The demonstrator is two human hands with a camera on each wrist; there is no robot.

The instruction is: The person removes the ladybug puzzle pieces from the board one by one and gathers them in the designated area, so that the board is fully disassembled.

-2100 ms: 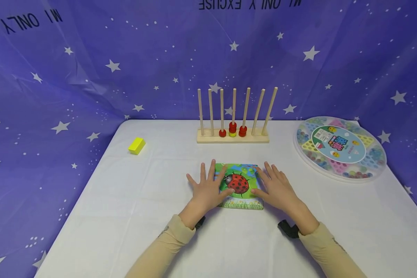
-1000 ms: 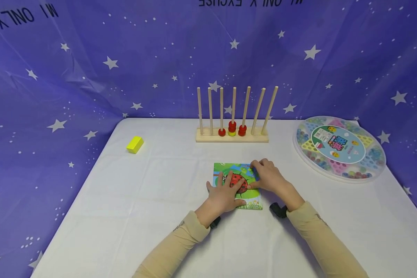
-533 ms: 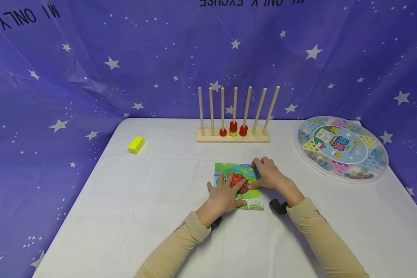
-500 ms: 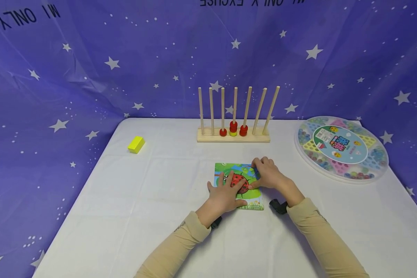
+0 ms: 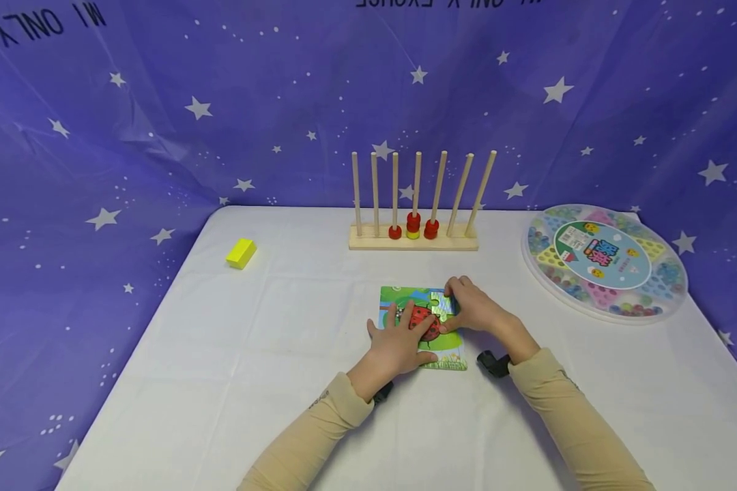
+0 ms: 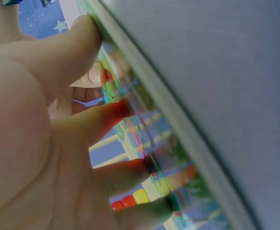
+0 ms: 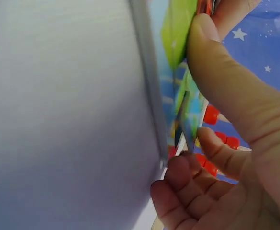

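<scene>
A square ladybug jigsaw puzzle (image 5: pixel 448 359) lies on the white table in the head view. My left hand (image 5: pixel 393 349) rests on it with fingers spread, covering its lower left part and some of the ladybug. At the puzzle's upper right corner, my right hand (image 5: pixel 475 308) pinches a puzzle piece (image 5: pixel 442 305), thumb on the picture side and fingers at the outer edge. That piece is tilted, with light glinting off it. From the right wrist, the piece (image 7: pixel 192 112) shows raised at one end from the puzzle. The left wrist view has the left fingertips pressed against the picture.
Behind the puzzle stands a wooden peg rack (image 5: pixel 413 243) with a few red and yellow beads. A round marble game box (image 5: pixel 602 266) lies at the right, a yellow block (image 5: pixel 241 253) at the left. A starry purple cloth (image 5: pixel 307 95) hangs behind the table.
Both hands moved in from the puzzle's sides: the left slid rightward onto the picture, the right curled at the upper right corner. Since half a second ago, the corner piece has tilted up.
</scene>
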